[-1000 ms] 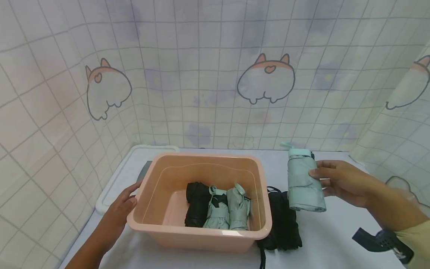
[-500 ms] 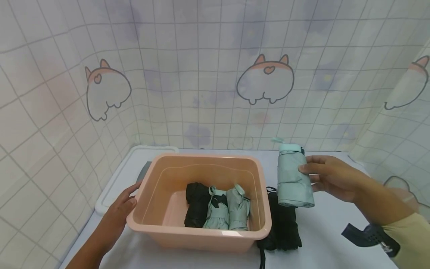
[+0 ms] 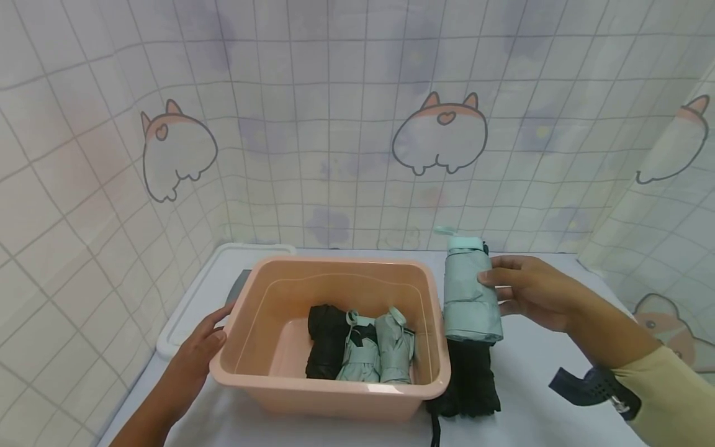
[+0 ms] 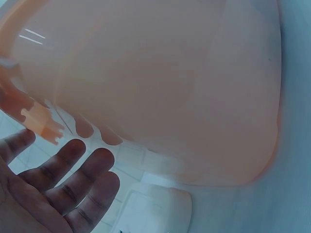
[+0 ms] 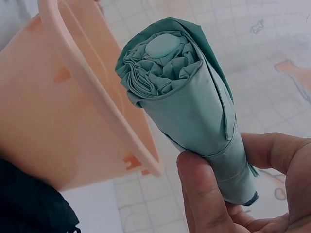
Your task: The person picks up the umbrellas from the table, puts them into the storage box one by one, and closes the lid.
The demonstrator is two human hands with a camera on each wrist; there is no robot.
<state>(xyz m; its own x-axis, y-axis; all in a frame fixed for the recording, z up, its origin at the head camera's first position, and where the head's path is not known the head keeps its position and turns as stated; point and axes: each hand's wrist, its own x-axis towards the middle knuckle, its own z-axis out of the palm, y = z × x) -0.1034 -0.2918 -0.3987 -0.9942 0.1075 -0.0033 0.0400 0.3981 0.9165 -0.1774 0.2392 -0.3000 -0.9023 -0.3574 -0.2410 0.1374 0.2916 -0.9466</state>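
Observation:
My right hand (image 3: 530, 292) pinches a folded mint-green umbrella (image 3: 472, 292) between thumb and fingers. The umbrella is held nearly upright just right of the peach plastic tub (image 3: 346, 388), overlapping a black folded umbrella (image 3: 472, 382) on the table in the head view. Its rolled cloth end (image 5: 165, 63) faces the right wrist camera. At the tub's left rim rests my left hand (image 3: 192, 357), its fingers (image 4: 92, 174) extended and slightly spread. Inside the tub lie a black folded umbrella (image 3: 326, 341) and two mint-green ones, the middle one (image 3: 360, 354) and the right one (image 3: 395, 347).
Behind the tub at left, a white lid or tray (image 3: 192, 310) lies on the white table (image 3: 547, 379), with a grey object (image 3: 239, 285) partly hidden by the tub. A checked curtain (image 3: 346, 124) with cartoon animals encloses the back and sides.
My right hand has carried the mint-green umbrella leftward, closer to the tub's right rim. The left hand and the umbrellas in the tub have stayed in place.

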